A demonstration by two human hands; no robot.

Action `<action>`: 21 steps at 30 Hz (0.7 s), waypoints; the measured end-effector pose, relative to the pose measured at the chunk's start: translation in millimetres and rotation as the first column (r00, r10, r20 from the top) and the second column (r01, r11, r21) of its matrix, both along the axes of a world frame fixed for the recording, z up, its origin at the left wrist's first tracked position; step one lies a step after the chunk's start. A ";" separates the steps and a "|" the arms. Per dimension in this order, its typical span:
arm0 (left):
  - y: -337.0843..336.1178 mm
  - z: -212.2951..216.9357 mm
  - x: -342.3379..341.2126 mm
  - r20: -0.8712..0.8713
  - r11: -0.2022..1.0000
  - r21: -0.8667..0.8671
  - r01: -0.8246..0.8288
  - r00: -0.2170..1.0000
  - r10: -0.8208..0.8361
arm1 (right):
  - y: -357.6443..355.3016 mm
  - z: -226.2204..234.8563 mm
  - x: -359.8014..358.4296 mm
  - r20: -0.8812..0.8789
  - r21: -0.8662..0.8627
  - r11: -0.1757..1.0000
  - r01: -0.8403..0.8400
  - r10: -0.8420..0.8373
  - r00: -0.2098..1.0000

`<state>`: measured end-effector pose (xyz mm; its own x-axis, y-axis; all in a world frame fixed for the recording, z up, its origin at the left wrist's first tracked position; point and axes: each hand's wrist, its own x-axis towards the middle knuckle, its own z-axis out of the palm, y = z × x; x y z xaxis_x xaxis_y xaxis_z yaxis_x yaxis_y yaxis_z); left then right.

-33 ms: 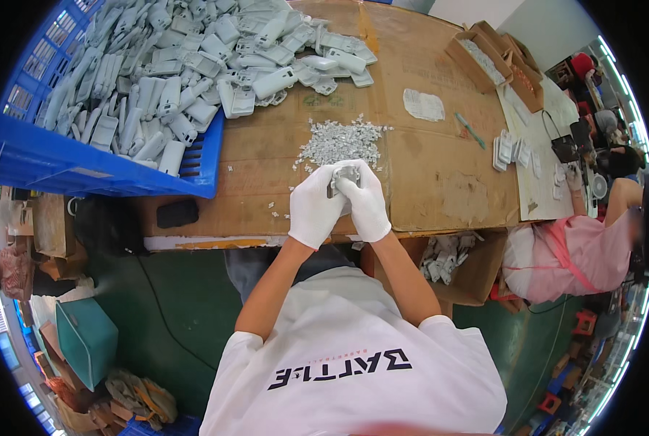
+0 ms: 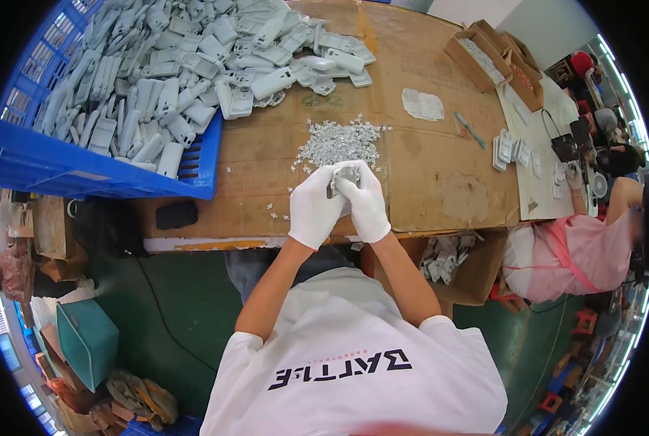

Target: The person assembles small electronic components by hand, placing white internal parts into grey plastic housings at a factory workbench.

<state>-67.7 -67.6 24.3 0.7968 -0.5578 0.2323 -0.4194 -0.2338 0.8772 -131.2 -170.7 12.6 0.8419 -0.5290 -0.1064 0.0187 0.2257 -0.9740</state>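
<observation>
Both hands wear white gloves and meet over the table's near side. Between them is a pale grey plastic casing piece, mostly covered by the fingers. My left hand is closed around its left side. On the other side, my right hand grips it, thumb bent over the top. Just beyond the fingertips lies a heap of tiny silvery-white parts, with a few strays nearer the edge. At the far left, a large pile of similar pale casings fills a blue crate and spills onto the cardboard-covered table.
A dark pouch lies by the crate. Rightward are a white cloth, a teal tool and stacked casings. Below the edge stands a carton of white pieces. A person in pink sits at the right.
</observation>
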 end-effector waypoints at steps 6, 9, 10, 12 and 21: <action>-11.9 0.9 -6.0 -0.101 0.999 -0.040 0.030 0.994 -0.034 | -13.3 -9.9 -4.8 -0.007 -0.072 0.997 0.018 -0.018 1.000; -24.6 -13.6 -19.6 -0.069 0.997 -0.074 0.026 0.997 -0.032 | -20.3 -8.7 -18.5 -0.008 -0.014 0.999 0.053 -0.053 0.999; -26.8 -16.6 -24.4 -0.076 0.998 -0.038 0.041 0.996 -0.044 | -24.1 -17.1 -24.1 0.014 -0.031 0.997 0.064 -0.064 0.998; -32.0 -25.0 -35.5 0.045 0.998 -0.062 0.031 0.999 -0.028 | -29.2 -32.0 -34.4 0.047 -0.002 0.996 0.092 -0.092 0.995; -35.7 -17.2 -32.7 -0.005 0.990 -0.115 0.086 0.996 -0.087 | -36.2 -14.0 -42.1 0.034 -0.097 0.993 0.070 -0.067 0.997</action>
<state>-100.5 -103.3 7.1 0.7495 -0.5946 0.2908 -0.4245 -0.0946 0.9005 -173.3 -206.8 -1.5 0.8056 -0.5919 -0.0257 0.0609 0.1260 -0.9902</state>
